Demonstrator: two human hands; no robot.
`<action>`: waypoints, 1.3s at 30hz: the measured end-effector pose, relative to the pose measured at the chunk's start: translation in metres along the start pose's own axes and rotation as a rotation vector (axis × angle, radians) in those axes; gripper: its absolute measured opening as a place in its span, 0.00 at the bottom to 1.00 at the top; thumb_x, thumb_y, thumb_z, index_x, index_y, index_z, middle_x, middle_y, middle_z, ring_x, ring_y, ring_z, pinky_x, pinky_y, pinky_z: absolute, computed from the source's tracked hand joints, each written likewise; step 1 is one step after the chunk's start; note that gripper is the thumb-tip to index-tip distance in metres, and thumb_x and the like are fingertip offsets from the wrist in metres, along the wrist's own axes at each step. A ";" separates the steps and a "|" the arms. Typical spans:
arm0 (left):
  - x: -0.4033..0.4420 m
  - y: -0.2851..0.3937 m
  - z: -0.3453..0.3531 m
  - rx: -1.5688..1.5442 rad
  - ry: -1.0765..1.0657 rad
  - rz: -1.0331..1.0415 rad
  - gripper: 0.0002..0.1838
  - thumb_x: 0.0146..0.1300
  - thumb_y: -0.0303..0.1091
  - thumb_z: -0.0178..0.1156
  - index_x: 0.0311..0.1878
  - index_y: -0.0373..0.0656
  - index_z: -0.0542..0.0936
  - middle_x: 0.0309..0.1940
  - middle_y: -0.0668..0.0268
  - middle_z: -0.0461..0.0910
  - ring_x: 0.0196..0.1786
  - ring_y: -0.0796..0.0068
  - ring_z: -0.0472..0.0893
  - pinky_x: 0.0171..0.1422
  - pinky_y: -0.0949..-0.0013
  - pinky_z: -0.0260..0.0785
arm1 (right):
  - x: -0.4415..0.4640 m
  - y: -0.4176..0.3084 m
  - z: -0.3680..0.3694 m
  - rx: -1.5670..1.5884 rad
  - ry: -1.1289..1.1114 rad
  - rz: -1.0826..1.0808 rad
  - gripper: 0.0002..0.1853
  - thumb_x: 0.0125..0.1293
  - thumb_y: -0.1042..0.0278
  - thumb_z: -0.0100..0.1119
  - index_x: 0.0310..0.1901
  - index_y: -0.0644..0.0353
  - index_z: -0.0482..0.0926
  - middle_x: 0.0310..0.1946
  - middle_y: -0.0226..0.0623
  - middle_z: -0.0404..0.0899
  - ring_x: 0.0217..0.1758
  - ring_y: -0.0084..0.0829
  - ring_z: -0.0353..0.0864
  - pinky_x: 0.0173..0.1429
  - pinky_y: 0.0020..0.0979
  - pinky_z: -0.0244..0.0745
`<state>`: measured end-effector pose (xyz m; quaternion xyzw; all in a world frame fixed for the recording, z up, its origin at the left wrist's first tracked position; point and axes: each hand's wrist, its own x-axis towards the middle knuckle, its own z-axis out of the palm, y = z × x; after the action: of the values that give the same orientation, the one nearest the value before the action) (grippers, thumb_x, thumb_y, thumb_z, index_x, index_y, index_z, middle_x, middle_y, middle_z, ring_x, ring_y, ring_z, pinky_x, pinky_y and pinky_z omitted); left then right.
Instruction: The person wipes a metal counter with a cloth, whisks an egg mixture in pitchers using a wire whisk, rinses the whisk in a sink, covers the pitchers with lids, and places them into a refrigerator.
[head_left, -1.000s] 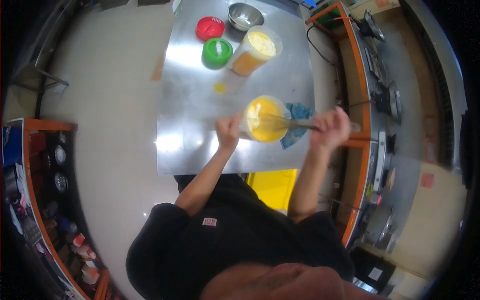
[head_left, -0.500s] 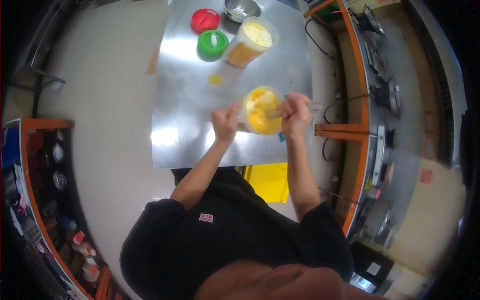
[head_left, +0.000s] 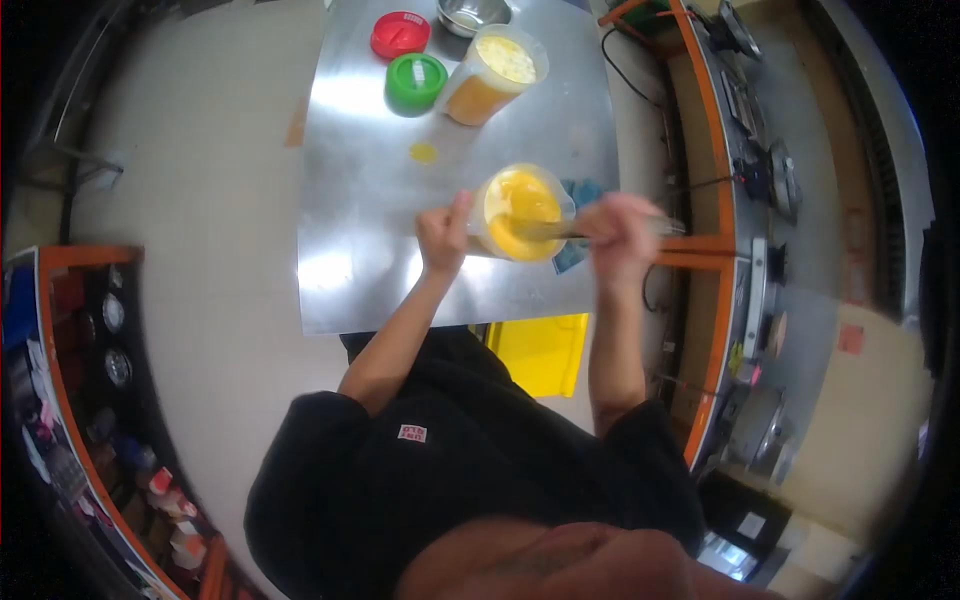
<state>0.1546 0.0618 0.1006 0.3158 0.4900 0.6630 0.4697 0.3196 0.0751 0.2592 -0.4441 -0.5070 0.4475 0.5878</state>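
Observation:
On the steel table, a translucent plastic pitcher (head_left: 482,243) holds yellow liquid (head_left: 530,203) with pale froth, which looks like beaten egg. My left hand (head_left: 442,238) is closed at the pitcher's left side, around what seems to be its handle. My right hand (head_left: 620,232), smeared by motion, is closed around a long thin stirring utensil (head_left: 545,229). One end of that utensil dips into the yellow liquid; the other sticks out past my hand to the right. Blur hides its exact kind. A blue cloth (head_left: 568,258) lies just right of the pitcher, partly covered.
Farther back on the steel table (head_left: 370,230) stand a second pitcher (head_left: 470,103) of frothy orange-yellow liquid, a green lid (head_left: 415,85), a red lid (head_left: 400,35) and a metal bowl (head_left: 474,14). A yellow spill (head_left: 423,153) marks the tabletop. Orange-framed shelving (head_left: 700,254) runs along the right.
My right hand has swung right, away from the pitcher's rim, drawing the utensil across the liquid. More of the blue cloth shows. My left hand stays at the pitcher.

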 end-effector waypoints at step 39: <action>-0.011 -0.001 -0.001 0.165 -0.019 0.017 0.31 0.68 0.48 0.57 0.14 0.31 0.73 0.06 0.60 0.61 0.13 0.79 0.62 0.20 0.64 0.54 | 0.007 -0.008 0.021 0.022 0.120 -0.050 0.18 0.67 0.69 0.47 0.17 0.48 0.62 0.11 0.22 0.56 0.12 0.18 0.54 0.19 0.22 0.52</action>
<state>0.1580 0.0517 0.1003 0.3639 0.5358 0.6211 0.4412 0.2995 0.0823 0.2702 -0.4507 -0.4767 0.4109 0.6331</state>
